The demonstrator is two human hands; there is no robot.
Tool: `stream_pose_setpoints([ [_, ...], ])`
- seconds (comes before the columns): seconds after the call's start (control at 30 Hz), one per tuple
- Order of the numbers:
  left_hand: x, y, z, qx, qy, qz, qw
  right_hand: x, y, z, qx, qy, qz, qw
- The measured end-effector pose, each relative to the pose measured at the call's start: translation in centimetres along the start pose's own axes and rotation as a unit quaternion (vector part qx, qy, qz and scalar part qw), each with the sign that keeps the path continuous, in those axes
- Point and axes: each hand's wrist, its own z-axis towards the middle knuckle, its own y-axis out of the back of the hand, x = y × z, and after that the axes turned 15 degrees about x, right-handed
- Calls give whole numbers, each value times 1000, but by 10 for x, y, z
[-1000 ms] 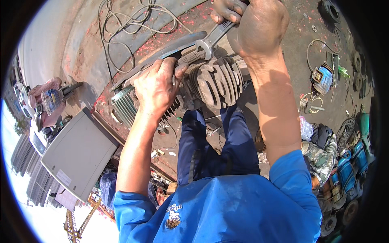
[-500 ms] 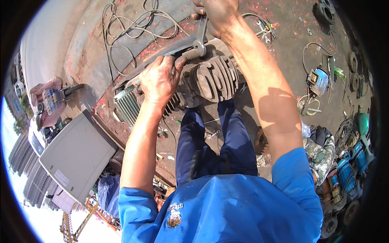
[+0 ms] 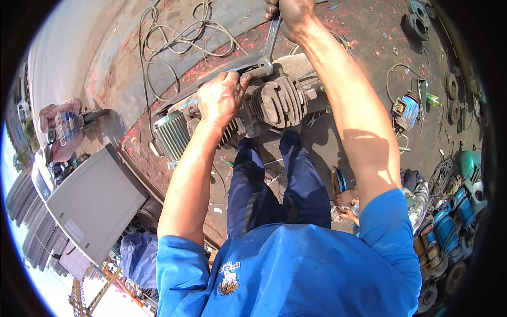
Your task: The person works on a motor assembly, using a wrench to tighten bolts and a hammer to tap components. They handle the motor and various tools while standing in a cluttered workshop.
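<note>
My right hand [image 3: 297,17], at the top, is closed around the handle of a metal wrench [image 3: 270,45]. The wrench's head sits at the end of a short ribbed, threaded-looking rod [image 3: 256,72] on top of a dirty air compressor pump. My left hand [image 3: 219,98] is closed at the rod's other end, its fingers curled and partly hiding what they grip. Below the rod is the pump's finned cylinder [image 3: 279,101], brown with grime. A grey-green finned motor [image 3: 171,133] lies left of my left wrist.
A looped cable [image 3: 182,33] lies on the ground beyond the machine. To the right are a blue motor [image 3: 407,109] and several metal rings. Another person's hands [image 3: 347,205] show beside my right leg. A grey panel [image 3: 100,203] stands at left.
The wrench and my right hand have shifted slightly right and up in view, and the handle leans more. The view itself has moved a little. Another person's hands have appeared at lower right.
</note>
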Motion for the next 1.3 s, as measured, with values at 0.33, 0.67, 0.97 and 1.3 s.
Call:
stream_pose_setpoints([
  [0.33, -4, 3, -2, 27, 28, -8, 999, -13, -10, -3, -66, 63, 28, 995],
  [0.67, -2, -6, -4, -3, 40, 43, 998, -18, -14, -47, -67, 183, 128, 972],
  [0.97, -9, -5, -2, -18, 34, 23, 999, -25, 8, -47, -201, 418, -555, 691],
  [1.3, -12, -13, 1, -41, 29, 31, 998, -67, 7, -140, 19, 444, 98, 890],
])
